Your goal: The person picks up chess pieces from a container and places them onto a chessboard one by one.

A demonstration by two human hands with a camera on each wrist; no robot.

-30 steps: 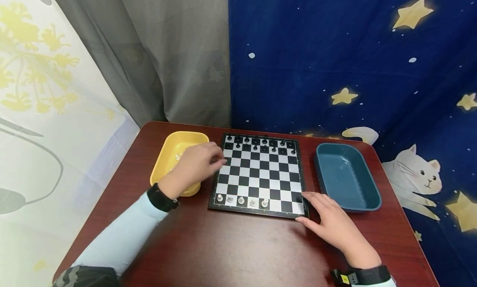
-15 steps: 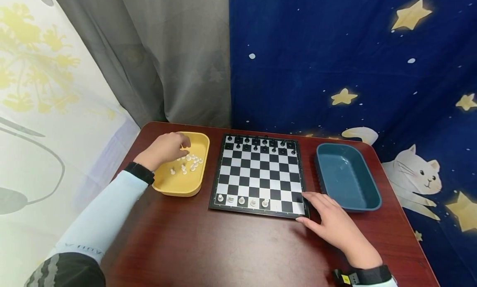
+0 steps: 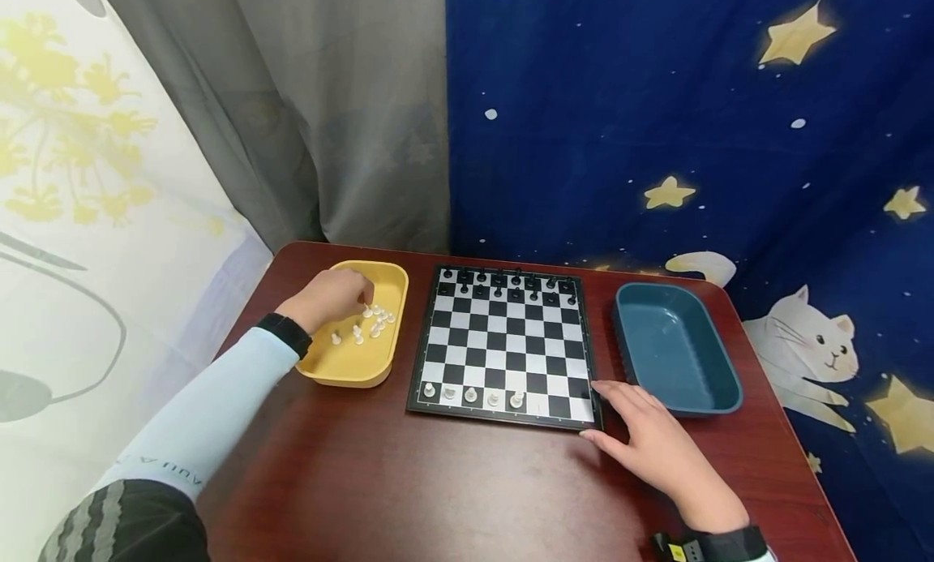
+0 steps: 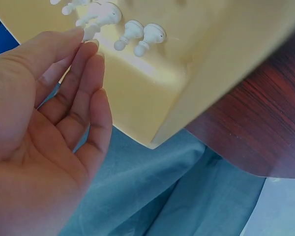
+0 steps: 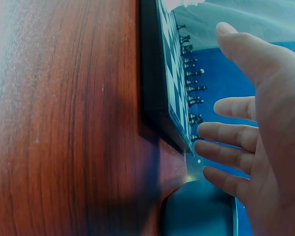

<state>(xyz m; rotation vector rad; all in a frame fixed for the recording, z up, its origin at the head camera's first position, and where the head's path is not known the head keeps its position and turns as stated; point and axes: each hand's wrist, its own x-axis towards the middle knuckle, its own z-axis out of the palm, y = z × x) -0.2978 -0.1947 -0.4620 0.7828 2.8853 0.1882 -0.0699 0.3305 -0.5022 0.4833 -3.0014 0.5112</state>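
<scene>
My left hand (image 3: 334, 296) reaches into the yellow tray (image 3: 350, 371). Its thumb and fingertips pinch a white chess piece (image 4: 91, 33), partly hidden by the fingers. Several other white pieces lie about it, among them a pawn (image 4: 151, 38). At the near right corner of the chessboard (image 3: 505, 343) is my right hand (image 3: 653, 436), its fingers extended and thumb spread along the edge. A short row of white pieces (image 3: 471, 395) stands on the board's near side from the left corner. Black pieces (image 3: 516, 278) fill two rows at the far side.
A dark teal tray (image 3: 674, 347) stands right of the board, beyond the right hand. The brown table (image 3: 467, 489) extends in front of the board. Grey and blue star-patterned curtains (image 3: 627, 116) hang behind the table's far edge.
My left hand has moved from beside the board's left edge back over the yellow tray, then its fingers closed down on a white chess piece. The right hand has stayed at the board's corner.
</scene>
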